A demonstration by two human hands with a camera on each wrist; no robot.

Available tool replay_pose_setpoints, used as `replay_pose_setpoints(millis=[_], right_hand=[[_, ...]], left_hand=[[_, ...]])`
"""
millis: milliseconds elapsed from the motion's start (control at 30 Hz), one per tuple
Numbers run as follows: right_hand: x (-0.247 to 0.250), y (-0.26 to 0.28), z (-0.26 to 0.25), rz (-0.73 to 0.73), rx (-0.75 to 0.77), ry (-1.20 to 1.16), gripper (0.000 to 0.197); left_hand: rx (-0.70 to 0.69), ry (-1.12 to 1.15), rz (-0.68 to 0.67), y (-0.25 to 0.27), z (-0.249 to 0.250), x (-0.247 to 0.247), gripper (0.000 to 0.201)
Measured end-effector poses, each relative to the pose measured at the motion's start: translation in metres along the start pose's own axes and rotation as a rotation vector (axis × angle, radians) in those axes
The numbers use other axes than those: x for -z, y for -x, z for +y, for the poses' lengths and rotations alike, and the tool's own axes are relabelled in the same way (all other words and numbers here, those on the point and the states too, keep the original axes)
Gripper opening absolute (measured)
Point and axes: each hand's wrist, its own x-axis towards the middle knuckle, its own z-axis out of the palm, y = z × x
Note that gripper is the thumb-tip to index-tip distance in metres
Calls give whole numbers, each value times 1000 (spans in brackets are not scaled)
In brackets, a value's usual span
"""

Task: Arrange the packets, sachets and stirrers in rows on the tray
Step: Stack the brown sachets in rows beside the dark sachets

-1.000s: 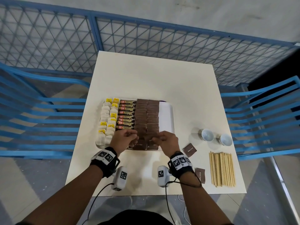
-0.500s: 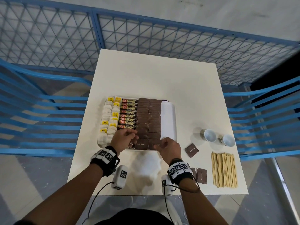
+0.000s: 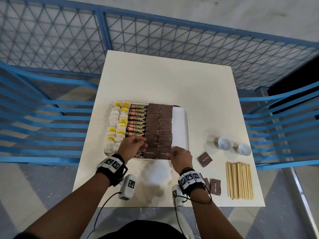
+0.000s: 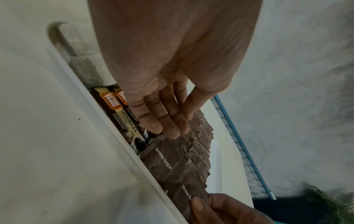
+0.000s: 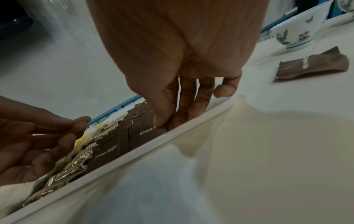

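— Brown sugar sachet (image 3: 164,153) at the tray's (image 3: 180,121) near edge: where is it now?

— I have it pinched in my right hand (image 3: 181,156), thumb on top, now lying in the right brown row; a second ago it was raised.

— Left hand (image 3: 132,146)?

— Relaxed, fingers straight over the coffee sticks (image 3: 137,120), as before. Stirrers (image 3: 240,180) remain near the table's right edge.

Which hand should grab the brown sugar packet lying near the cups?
The right hand. The loose brown sugar packet lies on the table just to its right, while the left hand is across the tray, farther away.
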Motion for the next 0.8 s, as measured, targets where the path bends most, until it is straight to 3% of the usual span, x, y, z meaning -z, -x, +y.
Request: replay_pose_setpoints(millis=[200, 367, 533, 667, 800], right_hand=[[3, 1, -3, -1, -17, -64, 21], [12, 14, 2, 96, 33, -195, 7], [31, 38, 23, 130, 52, -267, 19], [56, 58, 62, 147, -50, -247, 6], [78, 71, 109, 158, -148, -218, 14]], left_hand=[[-18, -38, -19, -1, 2, -5, 18], [-134, -186, -47, -2, 7, -22, 17], [-272, -403, -233, 5, 3, -66, 13], [-358, -583, -406, 11, -5, -116, 15], [-424, -748, -509, 22, -11, -166, 17]])
